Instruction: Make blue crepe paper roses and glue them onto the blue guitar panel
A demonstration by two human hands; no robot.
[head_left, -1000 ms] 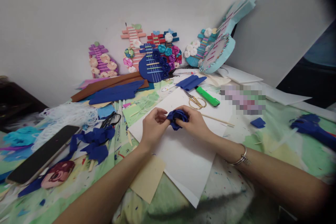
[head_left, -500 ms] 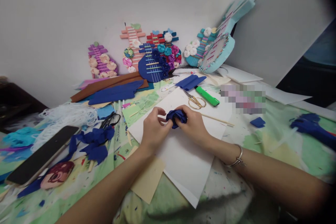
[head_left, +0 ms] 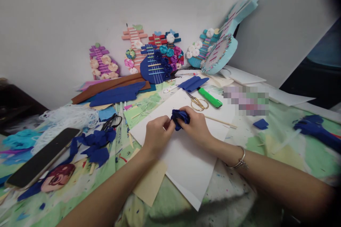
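Observation:
A dark blue crepe-paper flower [head_left: 180, 118] is held between my two hands, above white paper sheets [head_left: 190, 163]. My right hand [head_left: 196, 124] grips its right side, thumb in front and fingers behind. At its left edge, my left hand [head_left: 159, 131] pinches the petals between thumb and curled index finger. Just beyond my right hand lie gold-handled scissors [head_left: 199, 103], a green utility knife [head_left: 210, 97] and a thin wooden stick [head_left: 221, 121]. A folded strip of blue crepe paper [head_left: 193, 83] rests behind them.
Blue crepe scraps [head_left: 98, 145], a phone [head_left: 44, 158] and a tangle of white string [head_left: 69, 120] cover the left. At right sits a blue glue gun [head_left: 318, 131]. Decorated paper guitars [head_left: 153, 65] lean on the back wall, a large light-blue one [head_left: 223, 49] at right.
The fingers of my left hand have curled in and closed on the flower's left edge. The flower has turned slightly upward; my right hand has barely moved.

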